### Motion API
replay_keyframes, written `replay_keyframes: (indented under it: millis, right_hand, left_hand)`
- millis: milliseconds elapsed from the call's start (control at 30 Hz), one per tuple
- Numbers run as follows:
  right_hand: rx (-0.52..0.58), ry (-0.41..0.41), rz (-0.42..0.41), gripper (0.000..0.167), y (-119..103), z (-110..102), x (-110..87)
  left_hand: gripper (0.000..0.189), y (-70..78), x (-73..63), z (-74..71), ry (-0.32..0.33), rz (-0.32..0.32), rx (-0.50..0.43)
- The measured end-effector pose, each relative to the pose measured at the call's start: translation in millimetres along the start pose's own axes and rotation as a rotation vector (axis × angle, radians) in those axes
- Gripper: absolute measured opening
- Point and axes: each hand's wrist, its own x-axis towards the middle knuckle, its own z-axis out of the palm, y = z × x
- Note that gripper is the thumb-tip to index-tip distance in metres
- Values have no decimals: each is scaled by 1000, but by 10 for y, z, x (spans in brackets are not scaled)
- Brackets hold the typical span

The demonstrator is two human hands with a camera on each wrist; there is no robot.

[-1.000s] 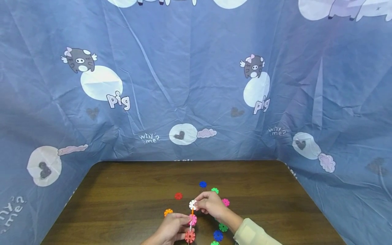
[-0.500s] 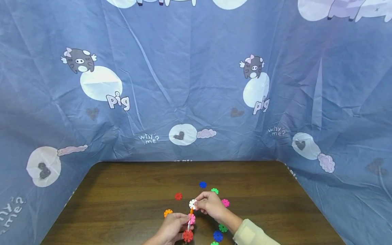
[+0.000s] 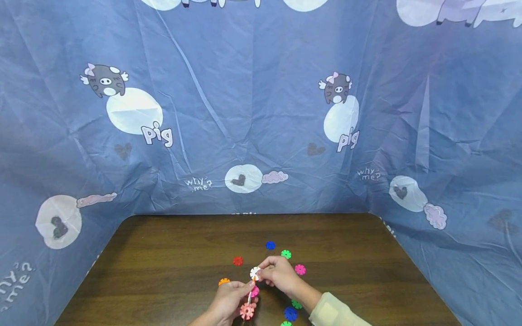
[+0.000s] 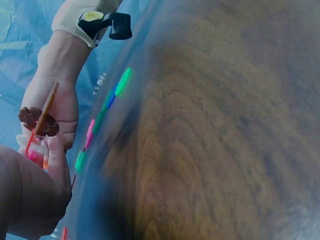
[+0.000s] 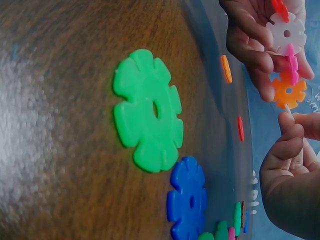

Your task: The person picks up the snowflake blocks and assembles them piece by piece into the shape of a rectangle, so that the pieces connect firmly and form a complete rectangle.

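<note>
My left hand grips a chain of notched plastic snowflake discs joined edge to edge at right angles. In the head view, a pink disc shows by its fingers and a red disc hangs lower. The right wrist view shows a translucent white disc and an orange disc within the chain. Thumb and fingers of my right hand pinch a white disc at the orange disc's edge; how deep its slot sits is hidden. A brown disc appears by the chain in the left wrist view.
Loose discs lie flat on the brown table: a red one, an orange one, a blue one, a pink one and several more at the right. Blue patterned cloth stands behind the table.
The chain's lower end has swung left, with the red disc turning slightly. The white disc and both hands have shifted only a little. Loose discs stay put.
</note>
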Motion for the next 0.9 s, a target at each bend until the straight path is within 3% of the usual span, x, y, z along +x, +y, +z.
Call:
replay_keyframes:
  millis: [267,500,900]
  right_hand:
    - [-5,7,11,14,-36,-9,-11]
    - [-33,17,-3,12,-114,11,-56]
    - [56,26,43,18,-39,-15,-18]
  left_hand:
    - [19,-16,28,21,24,31,-40]
    - [20,-39,42,19,46,43,-13]
    - [20,-48,39,6,40,74,37]
